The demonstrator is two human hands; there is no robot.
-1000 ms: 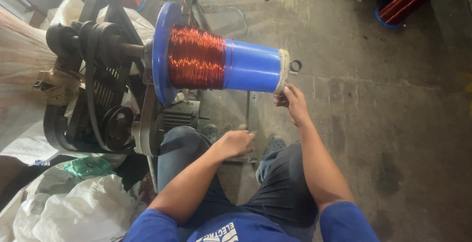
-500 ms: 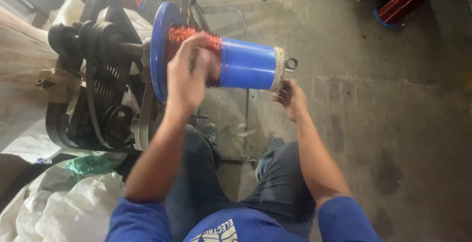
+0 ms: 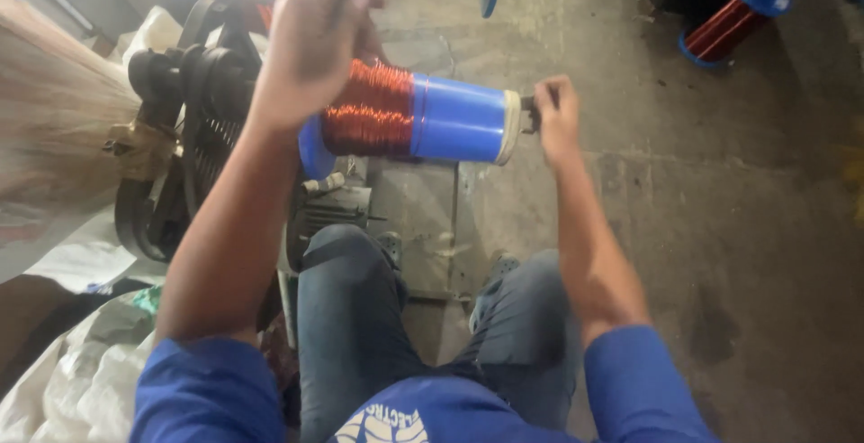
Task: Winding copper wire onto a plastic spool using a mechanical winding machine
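A crumpled white plastic sack (image 3: 67, 389) lies low and to the left of the blue spool (image 3: 459, 121), beside the person's left sleeve, with a scrap of green wrapping (image 3: 148, 299) at its upper edge. Nearer the spool, on the blue shirt, a white printed emblem (image 3: 387, 425) shows, partly cut off by the frame. No signs or screens appear.

The person wears a bright blue short-sleeved shirt of plain cloth (image 3: 423, 420), its sleeves ending above the elbows, so both forearms are bare. A white printed emblem with curved lettering sits on the chest of the shirt, only partly in view at the bottom edge. The legs are covered by dark blue-grey denim trousers (image 3: 346, 317), creased at the knees. The left hand (image 3: 315, 43) and the right hand (image 3: 558, 119) are bare, without gloves, rings or a watch.
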